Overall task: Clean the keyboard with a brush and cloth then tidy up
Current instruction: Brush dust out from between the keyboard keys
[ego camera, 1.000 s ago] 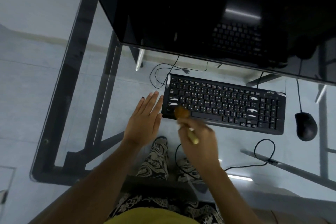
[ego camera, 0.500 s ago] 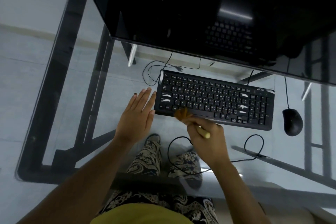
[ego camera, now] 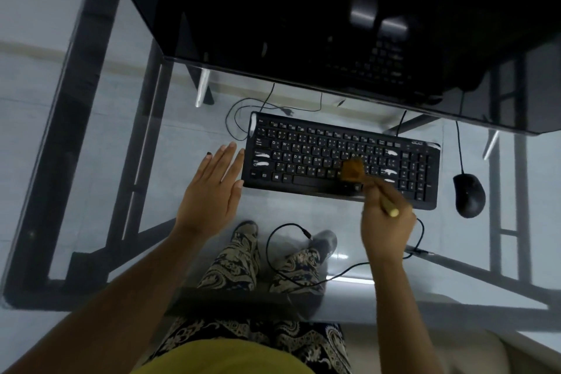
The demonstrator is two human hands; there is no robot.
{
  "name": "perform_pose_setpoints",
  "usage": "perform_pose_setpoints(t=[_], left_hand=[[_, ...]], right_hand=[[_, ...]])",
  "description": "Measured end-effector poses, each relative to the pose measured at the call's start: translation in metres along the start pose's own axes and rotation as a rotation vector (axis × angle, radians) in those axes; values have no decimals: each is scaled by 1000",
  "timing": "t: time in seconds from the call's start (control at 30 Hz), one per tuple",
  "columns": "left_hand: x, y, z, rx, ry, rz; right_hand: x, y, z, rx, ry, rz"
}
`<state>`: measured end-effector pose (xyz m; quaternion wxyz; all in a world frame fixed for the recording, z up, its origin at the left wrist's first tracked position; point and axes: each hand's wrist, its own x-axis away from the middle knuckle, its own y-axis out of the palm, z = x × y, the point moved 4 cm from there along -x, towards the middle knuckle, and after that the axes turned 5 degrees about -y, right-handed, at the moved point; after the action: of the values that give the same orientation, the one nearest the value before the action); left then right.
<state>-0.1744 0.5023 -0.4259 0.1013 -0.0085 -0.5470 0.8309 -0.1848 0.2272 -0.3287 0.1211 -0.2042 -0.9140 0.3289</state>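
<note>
While the clear glass-topped desk (ego camera: 303, 215) with its dark metal frame spread across the room, a big black glossy monitor (ego camera: 303, 9) stood over its far side, the keys mirrored faintly in its screen. Below it lay the black rectangular keyboard (ego camera: 303, 158), flat on the glass near the middle, white smears on several keys. The person's left hand (ego camera: 211, 191) rested flat on the glass just beside the keyboard's left edge, fingers straight and together, the thumb touching or nearly touching the casing. The right hand (ego camera: 385, 225) was curled round the pale wooden handle of a small brush (ego camera: 353, 169), its brown bristles pressed on the keys to the right of the centre, blurred. A black oval mouse (ego camera: 469, 194) sat apart to the keyboard's right. A thin black cable (ego camera: 270, 249) looped under the glass by the patterned trousers.
</note>
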Motion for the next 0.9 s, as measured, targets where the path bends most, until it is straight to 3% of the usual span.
perform_pose_setpoints(t=[0.03, 0.13, 0.17, 0.3, 0.33, 0.43, 0.47, 0.57, 0.6, 0.7, 0.73, 0.77, 0.83, 0.9], left_hand=[[0, 0, 0, -3, 1, -2], [0, 0, -1, -10, -4, -14], [0, 0, -1, -10, -5, -13], [0, 0, -1, -13, 0, -17], [0, 0, -1, -14, 1, -17], [0, 0, 0, -13, -3, -20], [0, 0, 0, -11, -3, -16], [0, 0, 0, -8, -2, -14], [0, 0, 0, -8, -4, -14], [0, 0, 0, 1, -8, -13], [0, 0, 0, 2, -7, -10], [0, 0, 0, -1, -5, -9], [0, 0, 0, -6, -2, -6], [0, -1, 0, -3, -2, -1]], right_hand=[[-3, -3, 0, 15, -1, -28], [-7, 4, -2, 79, -8, -395], [-8, 6, -5, 73, -23, -445], [-22, 16, -26, 27, -240, -304], [-27, 23, -29, 56, -265, -332], [-40, 39, -38, 76, -95, -621], [-43, 42, -42, 56, -97, -619], [-48, 40, -57, 53, -328, -305], [-49, 42, -59, 86, -353, -318], [-47, 49, -47, 127, -78, -780], [-47, 46, -46, 92, -23, -832], [-50, 44, -43, 50, -32, -777], [-54, 34, -48, 32, -243, -460], [-54, 35, -53, 66, -372, -383]])
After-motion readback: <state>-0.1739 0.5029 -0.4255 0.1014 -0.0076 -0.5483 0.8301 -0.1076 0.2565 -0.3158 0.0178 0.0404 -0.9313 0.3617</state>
